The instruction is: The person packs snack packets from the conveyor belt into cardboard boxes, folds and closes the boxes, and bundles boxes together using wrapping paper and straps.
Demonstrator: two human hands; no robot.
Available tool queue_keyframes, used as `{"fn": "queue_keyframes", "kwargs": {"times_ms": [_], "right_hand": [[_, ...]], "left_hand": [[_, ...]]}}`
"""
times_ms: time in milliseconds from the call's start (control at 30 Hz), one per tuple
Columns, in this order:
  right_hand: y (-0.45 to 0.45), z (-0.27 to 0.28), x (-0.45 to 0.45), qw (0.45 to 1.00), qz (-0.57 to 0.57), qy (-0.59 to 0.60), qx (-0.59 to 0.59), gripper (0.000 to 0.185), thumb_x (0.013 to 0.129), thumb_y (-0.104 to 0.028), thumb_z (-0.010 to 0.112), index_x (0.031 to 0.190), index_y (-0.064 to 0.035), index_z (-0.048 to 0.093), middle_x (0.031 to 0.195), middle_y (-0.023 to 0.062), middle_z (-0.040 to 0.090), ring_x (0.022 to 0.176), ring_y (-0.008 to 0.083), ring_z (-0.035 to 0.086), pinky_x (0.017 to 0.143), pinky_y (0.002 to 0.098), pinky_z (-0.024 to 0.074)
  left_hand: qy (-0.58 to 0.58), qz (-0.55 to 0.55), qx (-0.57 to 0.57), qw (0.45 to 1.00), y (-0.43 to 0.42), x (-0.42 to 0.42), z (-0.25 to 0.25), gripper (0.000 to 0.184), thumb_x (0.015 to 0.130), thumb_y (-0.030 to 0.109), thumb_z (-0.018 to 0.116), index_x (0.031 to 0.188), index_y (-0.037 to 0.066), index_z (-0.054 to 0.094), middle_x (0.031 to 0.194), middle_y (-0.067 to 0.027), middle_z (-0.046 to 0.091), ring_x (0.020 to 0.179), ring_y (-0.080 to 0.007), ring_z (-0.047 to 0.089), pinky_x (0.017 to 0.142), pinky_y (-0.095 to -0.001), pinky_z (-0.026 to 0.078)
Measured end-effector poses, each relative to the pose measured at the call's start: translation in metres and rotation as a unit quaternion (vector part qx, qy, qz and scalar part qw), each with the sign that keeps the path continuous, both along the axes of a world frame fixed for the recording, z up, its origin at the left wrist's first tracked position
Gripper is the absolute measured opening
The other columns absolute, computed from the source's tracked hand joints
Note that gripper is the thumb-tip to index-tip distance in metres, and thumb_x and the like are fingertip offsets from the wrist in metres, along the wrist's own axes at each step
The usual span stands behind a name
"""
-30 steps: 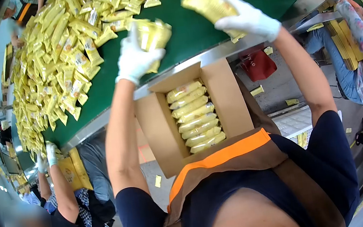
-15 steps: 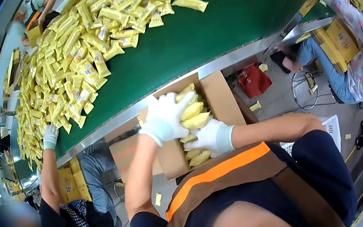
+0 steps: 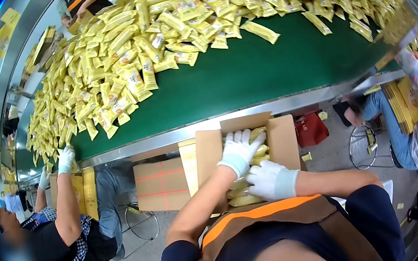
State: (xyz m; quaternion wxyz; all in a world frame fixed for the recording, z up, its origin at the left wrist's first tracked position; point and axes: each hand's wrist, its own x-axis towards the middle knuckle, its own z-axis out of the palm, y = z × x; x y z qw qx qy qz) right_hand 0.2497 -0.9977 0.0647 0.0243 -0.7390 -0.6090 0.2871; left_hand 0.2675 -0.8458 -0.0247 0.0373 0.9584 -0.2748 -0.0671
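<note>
An open cardboard box (image 3: 284, 138) stands in front of me with its flaps spread. Yellow wrapped snack packets (image 3: 245, 199) lie in it, partly hidden under my hands. My left hand (image 3: 240, 153), in a white glove, rests on packets at the far side of the box, its fingers and thumb spread. Nearer to me, my right hand (image 3: 272, 180), also gloved, lies on the packets from the right with its fingers stretched to the left. Its fingertips touch packets near the middle of the box.
A large heap of yellow packets (image 3: 126, 51) covers much of the green conveyor belt (image 3: 223, 83) beyond a metal edge (image 3: 178, 136). Left of me, a co-worker's gloved hand (image 3: 66, 158) touches the heap. A closed carton (image 3: 160, 185), a red bag (image 3: 311, 128) and a stool (image 3: 362, 146) stand nearby.
My left hand has lowered its packets into the box and its fingers have spread. My right hand stays at the packets. The view has shifted, and the co-worker's second hand now shows.
</note>
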Motion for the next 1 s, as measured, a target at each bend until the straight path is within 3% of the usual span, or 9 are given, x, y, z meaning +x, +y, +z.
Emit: {"fn": "queue_keyframes", "kwargs": {"times_ms": [100,200,300,367,433,500,600,767,1000], "right_hand": [[-0.012,-0.025,0.023,0.991,0.053,0.122,-0.032,0.028,0.085,-0.027,0.061,0.107,-0.0125,0.070,0.104,0.0148,0.068,0.100,0.0306,0.065,0.084,0.0420,0.0499],[-0.016,-0.003,0.077,0.931,0.049,0.361,0.021,0.032,0.091,-0.028,0.060,0.117,-0.0094,0.068,0.114,0.0132,0.069,0.104,0.0275,0.064,0.091,0.0378,0.0492],[0.007,0.061,0.172,0.858,-0.242,0.418,0.174,0.024,0.088,-0.017,0.070,0.109,-0.0058,0.070,0.101,0.0107,0.069,0.099,0.0201,0.064,0.090,0.0325,0.0496],[0.034,0.068,0.254,0.892,-0.216,0.074,0.390,0.031,0.089,-0.026,0.066,0.111,-0.0045,0.068,0.105,0.0080,0.068,0.098,0.0174,0.065,0.085,0.0319,0.0531],[0.065,0.058,0.335,0.843,-0.369,0.103,0.378,0.067,0.084,-0.044,0.068,0.140,-0.0116,0.052,0.133,0.0170,0.056,0.119,0.0296,0.058,0.100,0.0362,0.0474],[0.098,0.032,0.423,0.848,-0.381,-0.065,0.364,0.087,0.078,-0.058,0.067,0.148,-0.0141,0.041,0.147,0.0187,0.043,0.130,0.0334,0.050,0.108,0.0406,0.0404],[0.159,0.036,0.432,0.869,-0.395,-0.225,0.195,0.091,0.074,-0.060,0.067,0.151,-0.0246,0.034,0.146,0.0177,0.045,0.132,0.0344,0.046,0.108,0.0432,0.0386],[0.178,-0.015,0.360,0.939,-0.251,-0.176,0.154,0.067,0.075,-0.034,0.063,0.140,-0.0250,0.049,0.134,0.0152,0.051,0.121,0.0347,0.053,0.103,0.0426,0.0438],[0.050,-0.039,0.283,0.950,-0.143,-0.207,0.183,0.040,0.076,-0.016,0.061,0.114,-0.0275,0.067,0.143,0.0078,0.047,0.128,0.0313,0.046,0.106,0.0462,0.0351]], "left_hand": [[-0.023,0.012,0.061,0.998,-0.010,-0.011,0.005,0.062,0.086,0.023,0.058,0.145,0.019,0.041,0.142,-0.0200,0.043,0.129,-0.0396,0.042,0.108,-0.0610,0.028],[-0.052,-0.063,-0.027,0.996,0.005,-0.013,0.032,0.050,0.084,0.018,0.055,0.133,0.008,0.054,0.146,-0.0177,0.041,0.132,-0.0400,0.040,0.108,-0.0596,0.030],[-0.061,-0.059,-0.156,0.984,0.048,0.019,0.086,0.051,0.077,0.018,0.060,0.127,0.008,0.059,0.142,-0.0200,0.046,0.130,-0.0385,0.044,0.109,-0.0505,0.034],[0.031,0.090,-0.060,0.994,0.082,0.063,0.174,0.049,0.083,0.020,0.057,0.130,0.008,0.057,0.135,-0.0230,0.050,0.123,-0.0398,0.048,0.107,-0.0487,0.036],[-0.332,0.215,-0.108,0.912,0.145,0.093,0.116,0.057,0.083,0.030,0.065,0.134,0.009,0.053,0.135,-0.0252,0.050,0.124,-0.0424,0.047,0.105,-0.0493,0.037],[-0.313,0.379,-0.175,0.853,0.220,0.135,0.055,0.074,0.081,0.048,0.069,0.140,0.010,0.048,0.138,-0.0272,0.047,0.126,-0.0446,0.045,0.104,-0.0489,0.036],[-0.156,0.457,-0.013,0.876,0.247,0.168,0.036,0.092,0.076,0.066,0.068,0.147,0.015,0.040,0.145,-0.0311,0.036,0.130,-0.0473,0.039,0.106,-0.0499,0.034],[-0.214,0.458,-0.046,0.862,0.227,0.178,0.017,0.074,0.071,0.016,0.073,0.139,0.021,0.046,0.139,-0.0254,0.040,0.123,-0.0481,0.043,0.101,-0.0516,0.043],[-0.081,0.366,-0.195,0.906,0.187,0.100,0.036,0.072,0.074,0.004,0.066,0.142,0.022,0.046,0.139,-0.0219,0.042,0.127,-0.0408,0.048,0.103,-0.0412,0.045]]}}
